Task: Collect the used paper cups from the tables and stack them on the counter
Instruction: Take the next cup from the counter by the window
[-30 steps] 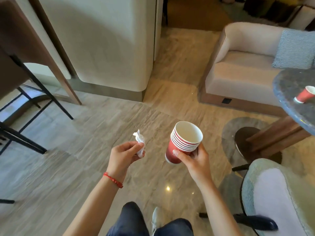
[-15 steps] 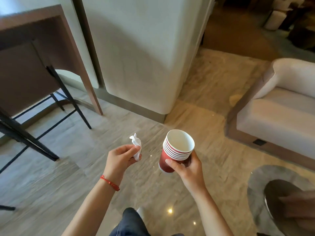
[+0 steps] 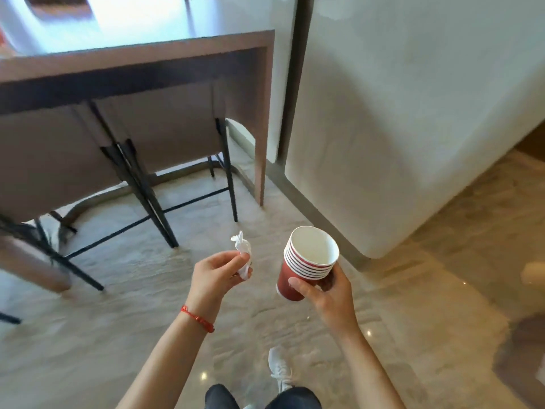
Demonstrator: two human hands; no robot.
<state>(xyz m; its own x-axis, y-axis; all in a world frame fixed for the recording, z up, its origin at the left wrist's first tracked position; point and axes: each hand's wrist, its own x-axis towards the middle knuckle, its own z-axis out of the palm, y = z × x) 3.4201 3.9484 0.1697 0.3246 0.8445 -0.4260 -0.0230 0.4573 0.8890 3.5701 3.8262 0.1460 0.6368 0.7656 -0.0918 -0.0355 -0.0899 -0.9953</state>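
Observation:
My right hand (image 3: 330, 296) grips a stack of several nested red paper cups (image 3: 306, 261) with white insides, held upright and tilted a little to the left, at chest height over the floor. To its left, my left hand (image 3: 215, 276) pinches a crumpled white tissue (image 3: 243, 258) between thumb and fingers; a red string bracelet sits on that wrist. The top cup looks empty.
A brown wooden counter-height table (image 3: 141, 57) stands ahead on the left, with two brown chairs on black metal legs (image 3: 165, 137) tucked under it. A large cream rounded pillar (image 3: 413, 113) rises on the right. Glossy stone floor lies between them.
The view has swung left: the sofa and round table with a lone red cup have left the frame, and the wooden table and chairs have come in. Both hands hold their things unchanged.

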